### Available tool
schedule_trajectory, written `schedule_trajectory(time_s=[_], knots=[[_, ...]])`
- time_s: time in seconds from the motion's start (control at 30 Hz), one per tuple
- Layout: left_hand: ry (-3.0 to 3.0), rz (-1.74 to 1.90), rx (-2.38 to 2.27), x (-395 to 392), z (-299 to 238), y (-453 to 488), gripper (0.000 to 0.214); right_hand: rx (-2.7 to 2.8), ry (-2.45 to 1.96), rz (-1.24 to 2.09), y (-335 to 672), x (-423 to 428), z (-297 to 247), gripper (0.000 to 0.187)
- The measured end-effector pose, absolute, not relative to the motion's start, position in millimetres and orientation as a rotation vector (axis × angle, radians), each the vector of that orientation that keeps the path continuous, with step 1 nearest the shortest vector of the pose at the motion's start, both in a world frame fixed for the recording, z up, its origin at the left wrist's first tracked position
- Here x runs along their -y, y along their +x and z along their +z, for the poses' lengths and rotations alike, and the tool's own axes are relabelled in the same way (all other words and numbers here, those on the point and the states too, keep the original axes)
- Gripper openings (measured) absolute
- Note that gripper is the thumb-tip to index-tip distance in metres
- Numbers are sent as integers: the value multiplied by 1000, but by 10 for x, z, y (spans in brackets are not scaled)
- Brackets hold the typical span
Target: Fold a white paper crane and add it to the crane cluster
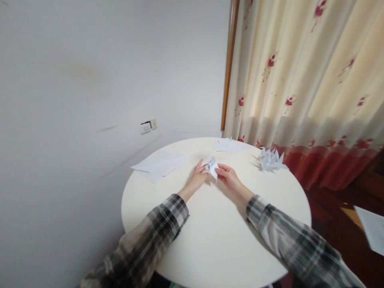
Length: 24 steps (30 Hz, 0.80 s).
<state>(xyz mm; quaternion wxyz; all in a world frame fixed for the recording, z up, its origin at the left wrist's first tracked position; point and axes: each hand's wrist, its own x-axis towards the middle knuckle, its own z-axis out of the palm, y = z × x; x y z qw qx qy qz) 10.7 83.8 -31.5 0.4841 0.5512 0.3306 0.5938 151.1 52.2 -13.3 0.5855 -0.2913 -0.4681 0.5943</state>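
Observation:
A small folded white paper figure [212, 166] is held just above the middle of the round table, between my two hands. My left hand [198, 176] grips its left side, thumb up and fingers beneath. On the right edge, my right hand [228, 176] pinches the paper between thumb and fingers. Pointed flaps stick out at its top and bottom; the finer folds are too small to make out. To the right, a cluster of folded white paper pieces with pointed tips [271, 159] sits near the table's edge.
White paper sheets [160, 165] lie at the table's left edge, and more paper [227, 145] lies at the back. The round white table [210, 240] stands near a wall with a socket [145, 128]. A patterned curtain [300, 80] hangs behind on the right.

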Motion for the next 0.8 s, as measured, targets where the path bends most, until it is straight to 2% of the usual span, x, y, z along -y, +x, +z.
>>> schedule_trajectory(time_s=[0.17, 0.4, 0.67, 0.8], knots=[[1373, 1251, -638, -722, -252, 155, 26, 1060, -682, 1336, 1529, -534, -154, 32], [1214, 1407, -799, -632, -199, 151, 36, 1188, -661, 1451, 1494, -461, -142, 29], [1081, 1545, -864, -666, -163, 76, 39, 1251, -944, 1186, 1593, -534, -130, 20], [1013, 1548, -849, -646, -170, 84, 42, 1302, -1069, 1146, 1575, -568, -197, 23]])
